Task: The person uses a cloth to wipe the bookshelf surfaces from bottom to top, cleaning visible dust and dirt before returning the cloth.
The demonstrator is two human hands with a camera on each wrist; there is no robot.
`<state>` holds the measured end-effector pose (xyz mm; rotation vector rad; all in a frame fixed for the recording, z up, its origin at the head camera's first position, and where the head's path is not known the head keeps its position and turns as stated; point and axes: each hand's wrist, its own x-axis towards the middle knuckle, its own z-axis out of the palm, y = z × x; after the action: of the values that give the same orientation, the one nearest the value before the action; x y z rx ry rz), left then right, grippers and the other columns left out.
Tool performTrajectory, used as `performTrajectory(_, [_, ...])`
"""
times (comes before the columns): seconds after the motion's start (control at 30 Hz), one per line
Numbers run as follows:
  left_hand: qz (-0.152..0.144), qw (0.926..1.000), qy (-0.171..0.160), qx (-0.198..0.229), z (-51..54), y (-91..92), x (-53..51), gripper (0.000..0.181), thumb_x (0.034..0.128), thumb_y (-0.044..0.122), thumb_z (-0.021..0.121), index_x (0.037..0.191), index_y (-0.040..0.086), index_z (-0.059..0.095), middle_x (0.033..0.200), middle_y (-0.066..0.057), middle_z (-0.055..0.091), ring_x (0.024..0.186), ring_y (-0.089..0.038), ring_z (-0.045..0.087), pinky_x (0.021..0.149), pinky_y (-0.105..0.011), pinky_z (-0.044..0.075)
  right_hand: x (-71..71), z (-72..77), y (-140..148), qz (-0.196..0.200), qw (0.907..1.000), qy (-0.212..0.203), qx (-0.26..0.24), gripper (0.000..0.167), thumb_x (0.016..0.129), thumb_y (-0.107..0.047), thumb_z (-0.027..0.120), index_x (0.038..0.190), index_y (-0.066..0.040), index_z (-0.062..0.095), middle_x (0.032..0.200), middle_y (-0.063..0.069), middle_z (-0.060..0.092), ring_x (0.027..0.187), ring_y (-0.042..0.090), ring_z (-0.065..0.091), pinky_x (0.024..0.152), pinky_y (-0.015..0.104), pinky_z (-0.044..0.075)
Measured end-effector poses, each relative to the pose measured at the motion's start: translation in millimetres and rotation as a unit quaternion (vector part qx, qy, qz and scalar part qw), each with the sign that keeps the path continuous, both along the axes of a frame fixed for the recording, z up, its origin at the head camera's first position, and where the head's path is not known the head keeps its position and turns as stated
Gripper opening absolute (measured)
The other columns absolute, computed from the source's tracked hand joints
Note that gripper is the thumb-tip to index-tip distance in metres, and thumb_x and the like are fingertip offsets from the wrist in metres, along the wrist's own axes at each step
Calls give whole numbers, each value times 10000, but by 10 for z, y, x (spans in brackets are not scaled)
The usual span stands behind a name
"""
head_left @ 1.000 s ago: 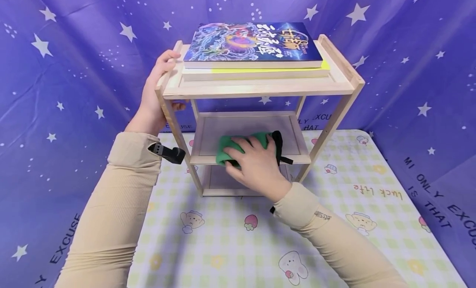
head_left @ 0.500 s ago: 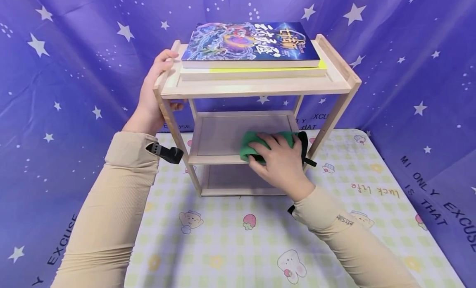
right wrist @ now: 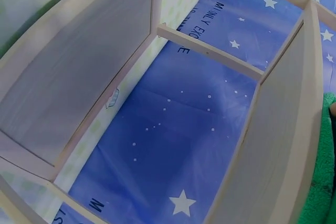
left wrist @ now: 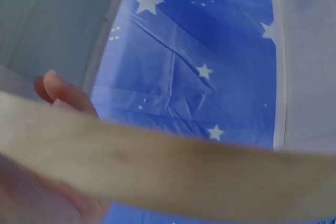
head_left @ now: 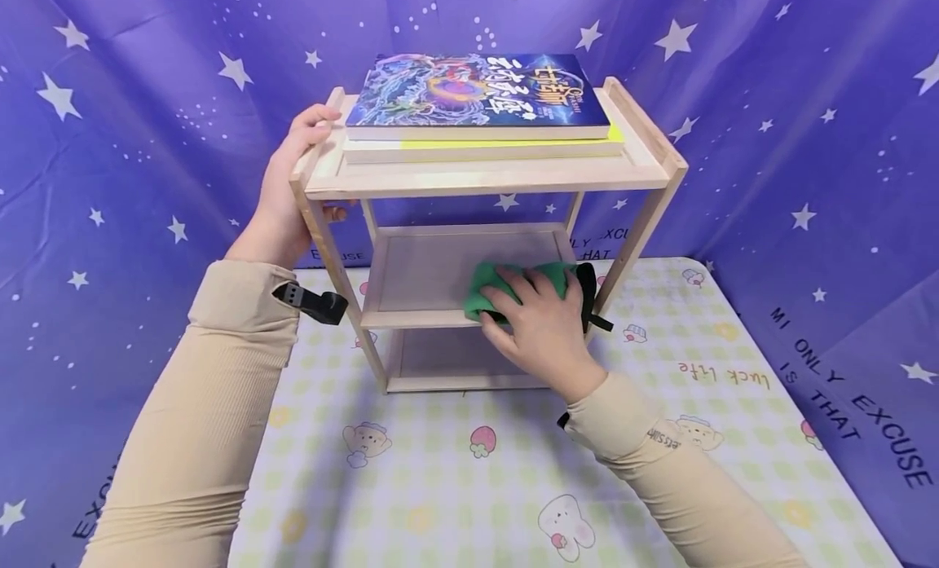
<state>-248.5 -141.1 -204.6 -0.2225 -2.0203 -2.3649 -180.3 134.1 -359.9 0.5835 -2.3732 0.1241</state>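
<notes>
A small three-tier wooden shelf (head_left: 484, 177) stands on the table. My left hand (head_left: 282, 181) grips its upper left side, some fingers over the top rail and others showing beneath the top board. In the left wrist view, fingertips (left wrist: 65, 93) show past a blurred wooden bar (left wrist: 173, 166). My right hand (head_left: 539, 319) holds a green cloth (head_left: 484, 284) with black edging and a black loop, at the front of the middle tier (head_left: 418, 270). Its fingers spread over the cloth, the thumb lower at the front edge. In the right wrist view only the green cloth's edge (right wrist: 320, 171) shows at right.
Two books lie stacked on the top tier: a dark blue illustrated one (head_left: 469, 95) over one with a yellow and white cover (head_left: 506, 147). A checked, cartoon-printed cloth (head_left: 411, 486) covers the table. Purple star-printed curtains (head_left: 792, 193) hang behind and at both sides.
My right hand has slid the green cloth rightward along the middle tier, and in the last half second it stays near the right end. The left hand keeps its place; the view has shifted slightly.
</notes>
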Motion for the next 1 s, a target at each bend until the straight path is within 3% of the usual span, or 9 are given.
performTrajectory(0.1, [-196, 9995, -187, 142, 45, -25, -11, 179, 977, 268, 434, 1116, 320, 533, 1211, -21, 457, 684, -155, 492, 453, -290, 345, -10, -10, -10, -17, 10000, -25, 7, 320, 935, -467, 537, 1151, -299, 702, 1282, 6, 665, 1126, 296, 609, 1006, 725, 324])
performTrajectory(0.2, [-415, 9980, -393, 286, 105, -47, -32, 150, 985, 263, 454, 1125, 287, 503, 1190, -65, 440, 628, -156, 483, 433, -296, 340, -17, -11, -18, -30, 10000, -25, 9, 317, 929, -464, 545, 1148, -301, 705, 1280, 6, 667, 1125, 295, 612, 1005, 723, 326])
performTrajectory(0.37, [-526, 9967, -608, 145, 185, -72, -80, 160, 993, 304, 502, 1148, 277, 477, 1226, -60, 441, 607, -149, 520, 451, -302, 376, -26, -16, -43, -17, 10000, -17, 4, 311, 931, -449, 549, 1147, -290, 705, 1275, 11, 670, 1120, 295, 614, 1007, 723, 326])
performTrajectory(0.47, [-514, 9960, -736, -35, 215, -84, -107, 224, 992, 345, 508, 1215, 324, 499, 1382, 50, 413, 868, -155, 543, 580, -332, 413, -31, -26, -59, 0, 10000, 19, -34, 310, 932, -443, 543, 1143, -288, 709, 1264, 12, 676, 1111, 293, 618, 1006, 723, 326])
performTrajectory(0.6, [-542, 9948, -857, -116, 227, -84, -129, 299, 992, 380, 506, 1291, 377, 496, 1485, 185, 345, 1139, -154, 431, 783, -393, 369, -32, -35, -74, -3, 9999, 88, -84, 320, 931, -448, 523, 1131, -288, 714, 1252, 9, 683, 1099, 292, 622, 1002, 721, 330])
performTrajectory(0.8, [-649, 9957, -582, 316, 168, -45, -112, 376, 1001, 288, 477, 1370, 346, 434, 1471, 109, 383, 1198, -139, 423, 840, -342, 373, -14, -5, -78, -42, 9999, -71, -140, 324, 923, -446, 530, 1134, -292, 720, 1258, 2, 682, 1109, 288, 623, 1009, 720, 325])
performTrajectory(1.0, [-737, 9960, -328, 390, 129, 9, -113, 430, 1002, 231, 431, 1425, 306, 393, 1503, 104, 351, 1261, -121, 385, 922, -305, 330, -33, 74, -71, -223, 9981, -534, -212, 323, 919, -431, 537, 1144, -297, 726, 1275, -4, 677, 1134, 289, 623, 1019, 720, 315])
